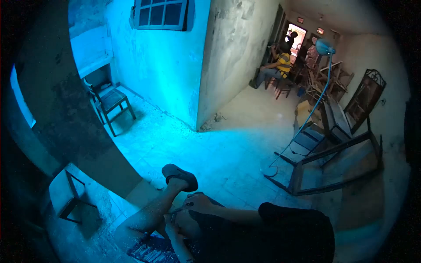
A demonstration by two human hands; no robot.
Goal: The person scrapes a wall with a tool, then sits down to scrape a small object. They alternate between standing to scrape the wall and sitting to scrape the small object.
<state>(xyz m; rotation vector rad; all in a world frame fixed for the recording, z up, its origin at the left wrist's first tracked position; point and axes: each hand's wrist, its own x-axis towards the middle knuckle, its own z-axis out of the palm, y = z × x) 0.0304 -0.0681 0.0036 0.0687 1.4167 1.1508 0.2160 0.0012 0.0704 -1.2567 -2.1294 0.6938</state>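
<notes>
My right hand (198, 203) rests over my bent leg, its fingers curled, with a small dark spot at them that I cannot make out. Just below it, my left hand (172, 225) lies close to my lap with its fingers closed; whatever may be in them is too dim to name. My leg (151, 213) is raised across, and a dark clog (180, 177) is on that foot. Beneath my left forearm shows a patch of dark patterned cloth (153, 250).
A wooden chair (112, 101) stands by the blue-lit wall. Another chair (66, 195) is at lower left. A dark wooden frame (298, 177) lies at right beside a teal-headed standing fan or lamp (323, 47) and piled furniture. A person in yellow (284, 63) sits farther back.
</notes>
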